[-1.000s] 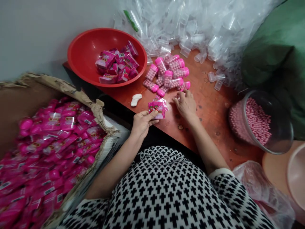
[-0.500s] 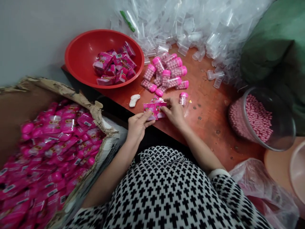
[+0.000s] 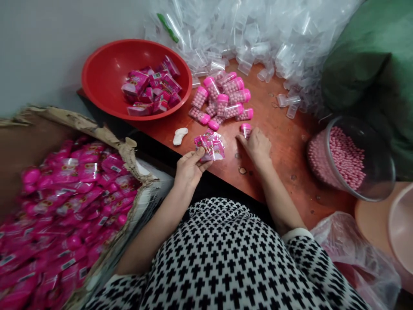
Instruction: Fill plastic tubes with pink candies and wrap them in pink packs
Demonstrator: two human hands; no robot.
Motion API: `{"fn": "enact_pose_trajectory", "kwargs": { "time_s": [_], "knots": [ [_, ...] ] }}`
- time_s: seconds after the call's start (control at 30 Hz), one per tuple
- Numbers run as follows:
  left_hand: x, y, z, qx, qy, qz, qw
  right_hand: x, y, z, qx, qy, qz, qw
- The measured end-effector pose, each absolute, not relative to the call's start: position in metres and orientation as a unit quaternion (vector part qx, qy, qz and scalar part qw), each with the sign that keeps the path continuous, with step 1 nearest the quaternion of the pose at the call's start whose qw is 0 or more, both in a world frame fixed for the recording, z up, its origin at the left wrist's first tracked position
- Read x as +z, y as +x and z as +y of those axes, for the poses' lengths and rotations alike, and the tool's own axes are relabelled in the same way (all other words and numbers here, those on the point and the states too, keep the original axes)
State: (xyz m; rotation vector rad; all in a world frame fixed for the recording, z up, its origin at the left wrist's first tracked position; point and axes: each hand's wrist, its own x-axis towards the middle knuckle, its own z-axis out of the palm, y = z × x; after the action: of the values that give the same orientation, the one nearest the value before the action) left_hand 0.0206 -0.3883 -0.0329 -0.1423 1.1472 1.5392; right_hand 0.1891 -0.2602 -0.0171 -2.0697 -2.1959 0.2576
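Observation:
My left hand pinches a shiny pink printed wrapper between thumb and fingers at the table's front edge. To its right, my right hand reaches round a small clear bottle with a pink cap, thumb on one side and fingers on the other; the hand partly hides it. Just beyond lies a cluster of similar pink-capped bottles filled with pink beads. A crumpled white piece rests left of the wrapper.
A red bowl with wrapped pink packs stands back left. Below it, a torn cardboard box holds many pink packs. Clear plastic tubes are heaped behind. At right are a clear tub of pink beads and a plastic bag.
My right hand has let go of the wrapper and moved right to the lone pink-capped bottle. My left hand keeps the wrapper, which now shows more fully. The view has shifted slightly.

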Motion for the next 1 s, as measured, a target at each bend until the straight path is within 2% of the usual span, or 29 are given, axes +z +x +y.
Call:
{"fn": "enact_pose_trajectory", "kwargs": {
  "time_s": [0.07,0.13,0.2,0.27,0.3,0.37,0.5,1.0],
  "knots": [
    [-0.032,0.023,-0.384,0.675,-0.098,0.462,0.566,-0.015,0.197,-0.258,0.079,-0.686,-0.723,0.037],
    [-0.031,0.024,-0.380,0.691,-0.143,0.433,0.561,-0.012,0.204,-0.263,0.111,-0.662,-0.738,0.074],
    [-0.031,0.026,-0.377,0.693,-0.181,0.408,0.566,-0.010,0.208,-0.280,0.236,-0.602,-0.745,0.165],
    [-0.031,0.027,-0.375,0.694,-0.201,0.389,0.572,-0.010,0.205,-0.308,0.438,-0.520,-0.690,0.249],
    [-0.030,0.027,-0.374,0.693,-0.204,0.383,0.576,-0.010,0.201,-0.324,0.523,-0.484,-0.651,0.261],
    [-0.028,0.029,-0.373,0.689,-0.199,0.383,0.583,-0.012,0.190,-0.352,0.612,-0.445,-0.597,0.265],
    [-0.022,0.035,-0.370,0.685,-0.172,0.393,0.588,-0.020,0.169,-0.377,0.626,-0.433,-0.595,0.258],
    [-0.024,0.044,-0.381,0.709,0.036,0.382,0.592,-0.030,0.157,-0.363,0.665,-0.410,-0.566,0.263]
  ]
}}
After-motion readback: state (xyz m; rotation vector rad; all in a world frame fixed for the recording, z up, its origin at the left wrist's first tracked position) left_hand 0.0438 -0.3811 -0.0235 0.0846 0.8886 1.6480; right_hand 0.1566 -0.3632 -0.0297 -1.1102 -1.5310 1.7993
